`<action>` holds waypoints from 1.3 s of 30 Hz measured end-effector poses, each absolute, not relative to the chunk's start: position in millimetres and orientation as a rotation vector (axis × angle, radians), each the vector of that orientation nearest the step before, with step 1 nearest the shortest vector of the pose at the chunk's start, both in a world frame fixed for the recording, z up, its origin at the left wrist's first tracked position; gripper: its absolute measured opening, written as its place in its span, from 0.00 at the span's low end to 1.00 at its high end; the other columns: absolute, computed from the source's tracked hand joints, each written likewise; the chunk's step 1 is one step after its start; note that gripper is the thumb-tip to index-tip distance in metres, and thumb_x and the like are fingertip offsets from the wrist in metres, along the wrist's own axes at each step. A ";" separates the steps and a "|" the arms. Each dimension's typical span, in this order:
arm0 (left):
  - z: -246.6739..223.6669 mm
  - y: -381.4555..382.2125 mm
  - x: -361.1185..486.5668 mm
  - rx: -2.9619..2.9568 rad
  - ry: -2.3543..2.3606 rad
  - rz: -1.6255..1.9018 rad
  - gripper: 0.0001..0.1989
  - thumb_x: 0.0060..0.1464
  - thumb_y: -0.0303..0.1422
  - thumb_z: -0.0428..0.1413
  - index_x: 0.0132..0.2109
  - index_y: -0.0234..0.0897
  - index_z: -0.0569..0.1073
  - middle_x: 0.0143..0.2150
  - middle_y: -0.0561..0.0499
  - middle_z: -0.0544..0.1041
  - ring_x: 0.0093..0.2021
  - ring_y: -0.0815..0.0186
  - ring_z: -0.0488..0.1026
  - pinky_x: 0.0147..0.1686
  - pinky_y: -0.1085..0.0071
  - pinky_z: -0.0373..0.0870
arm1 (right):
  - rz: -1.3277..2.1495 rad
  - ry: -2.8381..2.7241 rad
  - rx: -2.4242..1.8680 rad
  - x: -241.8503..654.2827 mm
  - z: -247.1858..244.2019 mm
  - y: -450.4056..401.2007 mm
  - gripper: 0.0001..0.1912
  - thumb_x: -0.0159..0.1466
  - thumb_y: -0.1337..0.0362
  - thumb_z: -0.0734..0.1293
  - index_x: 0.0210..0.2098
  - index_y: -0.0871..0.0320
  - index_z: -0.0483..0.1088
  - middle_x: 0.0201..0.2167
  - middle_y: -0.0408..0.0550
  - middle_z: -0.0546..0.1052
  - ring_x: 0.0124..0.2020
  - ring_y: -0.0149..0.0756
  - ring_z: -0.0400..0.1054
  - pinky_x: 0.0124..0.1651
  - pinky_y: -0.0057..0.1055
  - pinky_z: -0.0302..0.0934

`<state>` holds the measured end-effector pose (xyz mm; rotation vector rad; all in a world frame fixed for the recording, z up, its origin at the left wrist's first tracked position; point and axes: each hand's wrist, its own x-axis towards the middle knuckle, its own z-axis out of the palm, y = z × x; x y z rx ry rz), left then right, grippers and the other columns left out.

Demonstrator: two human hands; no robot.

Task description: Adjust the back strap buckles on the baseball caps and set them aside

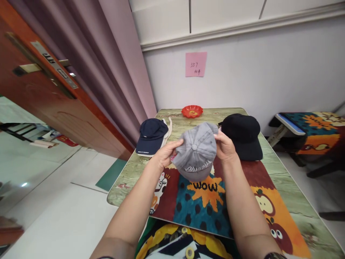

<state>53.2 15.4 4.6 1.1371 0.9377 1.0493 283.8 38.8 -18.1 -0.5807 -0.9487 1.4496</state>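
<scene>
The left hand (167, 151) and the right hand (225, 144) are holding a soft grey fabric cap with white script lettering (195, 153) between them, so the step in hand appears to be handling this cap. The left hand is pinching one side edge, thumb on top; the right hand is pinching the opposite side. The brim is pointing toward the person, over a multicoloured printed mat (185, 205); whether it is touching, I cannot tell. The next move probably calls for an even grip from both sides. Beyond and left of the left hand, a navy cloth cap (152, 131) is lying; just beyond the right hand, a plain black cap (241, 133) is resting.
</scene>
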 end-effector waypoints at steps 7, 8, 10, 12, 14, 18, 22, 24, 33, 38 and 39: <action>41.6 39.2 60.2 1.381 0.982 1.254 0.22 0.38 0.35 0.72 0.43 0.37 0.79 0.39 0.50 0.82 0.37 0.61 0.79 0.37 0.68 0.77 | 1.185 -1.002 -0.730 294.0 -14.8 41.4 0.19 0.49 0.57 0.80 0.38 0.54 0.77 0.36 0.44 0.83 0.39 0.41 0.77 0.48 0.39 0.70; 43.4 38.1 60.5 1.440 0.999 1.278 0.20 0.39 0.34 0.71 0.42 0.38 0.79 0.39 0.51 0.82 0.38 0.61 0.79 0.38 0.68 0.76 | 1.169 -1.041 -0.744 297.0 -13.9 41.0 0.19 0.49 0.58 0.81 0.38 0.54 0.77 0.36 0.44 0.83 0.38 0.41 0.77 0.46 0.39 0.70; 45.9 33.6 61.9 1.492 1.016 1.313 0.17 0.42 0.34 0.70 0.41 0.38 0.79 0.39 0.52 0.81 0.39 0.62 0.78 0.39 0.69 0.75 | 1.133 -1.089 -0.740 302.0 -11.1 40.4 0.17 0.50 0.59 0.80 0.37 0.54 0.78 0.35 0.44 0.83 0.37 0.41 0.76 0.45 0.39 0.70; 51.5 30.7 65.0 1.505 1.018 1.379 0.16 0.45 0.34 0.68 0.42 0.38 0.78 0.40 0.51 0.80 0.41 0.62 0.78 0.40 0.69 0.75 | 1.055 -1.088 -0.709 303.4 -7.2 40.8 0.14 0.52 0.60 0.79 0.37 0.54 0.78 0.35 0.44 0.82 0.39 0.41 0.76 0.47 0.39 0.70; 64.0 33.7 69.6 1.553 0.992 1.474 0.15 0.46 0.33 0.67 0.42 0.38 0.77 0.42 0.50 0.80 0.43 0.62 0.77 0.42 0.68 0.74 | 0.930 -1.051 -0.685 300.4 -3.7 42.7 0.12 0.54 0.60 0.77 0.37 0.53 0.78 0.37 0.43 0.82 0.42 0.42 0.76 0.51 0.40 0.68; 92.4 52.0 77.9 1.728 0.940 1.634 0.12 0.48 0.28 0.65 0.41 0.39 0.73 0.40 0.52 0.76 0.43 0.65 0.76 0.45 0.70 0.72 | 0.764 -0.995 -0.687 294.7 -4.1 48.1 0.09 0.56 0.63 0.75 0.37 0.53 0.78 0.39 0.42 0.82 0.44 0.40 0.75 0.54 0.39 0.66; 68.8 56.3 77.5 1.810 1.024 1.511 0.12 0.48 0.24 0.61 0.39 0.39 0.68 0.36 0.54 0.72 0.38 0.67 0.73 0.41 0.72 0.70 | 1.041 -1.183 -0.753 306.4 -10.5 47.4 0.10 0.54 0.64 0.74 0.37 0.55 0.78 0.35 0.43 0.81 0.39 0.38 0.73 0.48 0.35 0.66; 37.4 50.8 75.9 1.748 1.079 1.421 0.12 0.46 0.24 0.59 0.38 0.39 0.67 0.35 0.54 0.72 0.36 0.68 0.72 0.39 0.73 0.69 | 1.252 -1.312 -0.770 312.3 -12.8 45.0 0.14 0.54 0.62 0.74 0.41 0.56 0.79 0.37 0.44 0.81 0.39 0.38 0.73 0.46 0.32 0.66; -13.1 23.5 78.8 1.531 1.189 1.176 0.18 0.40 0.34 0.69 0.41 0.37 0.75 0.40 0.51 0.77 0.40 0.62 0.75 0.41 0.70 0.69 | 1.447 -1.202 -0.969 289.5 -15.6 44.3 0.18 0.52 0.51 0.78 0.33 0.59 0.78 0.22 0.41 0.77 0.20 0.29 0.66 0.25 0.25 0.60; -0.8 13.5 75.8 1.589 1.229 1.088 0.20 0.44 0.42 0.69 0.42 0.36 0.78 0.42 0.49 0.79 0.42 0.60 0.75 0.43 0.68 0.69 | 1.363 -1.007 -0.845 299.9 -8.3 42.5 0.17 0.49 0.57 0.80 0.34 0.57 0.77 0.34 0.46 0.81 0.34 0.33 0.76 0.42 0.28 0.69; -0.5 12.1 75.5 1.603 1.231 1.096 0.19 0.44 0.41 0.69 0.42 0.36 0.78 0.42 0.48 0.79 0.43 0.60 0.75 0.43 0.68 0.69 | 1.362 -0.978 -0.838 303.6 -5.7 41.2 0.17 0.51 0.56 0.80 0.34 0.57 0.76 0.33 0.46 0.81 0.34 0.32 0.75 0.42 0.29 0.70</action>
